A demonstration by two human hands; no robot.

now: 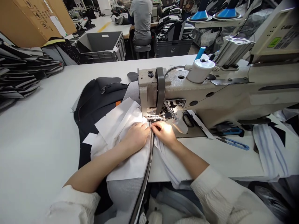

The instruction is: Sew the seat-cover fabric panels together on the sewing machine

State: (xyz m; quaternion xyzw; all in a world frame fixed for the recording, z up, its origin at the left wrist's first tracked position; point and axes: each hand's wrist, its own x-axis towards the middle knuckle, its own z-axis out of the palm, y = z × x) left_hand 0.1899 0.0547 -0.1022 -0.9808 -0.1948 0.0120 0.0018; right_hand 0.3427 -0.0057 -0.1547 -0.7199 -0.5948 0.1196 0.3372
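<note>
A sewing machine stands over layered fabric, its lamp lighting the area under the presser foot. My left hand lies on white fabric, fingers curled together at its edge just in front of the foot. Right of it, my right hand pinches the edge of a long dark strip. That strip runs from the foot down over the table's front edge. Grey mesh fabric and a black fabric piece lie beneath the white layer. The fingertips partly hide what they grip.
Black-handled scissors and a blue thread snipper lie right of the needle area. Striped white cloth is at far right. Stacked fabric pieces stand at left. Beyond the table are a grey crate and a seated person.
</note>
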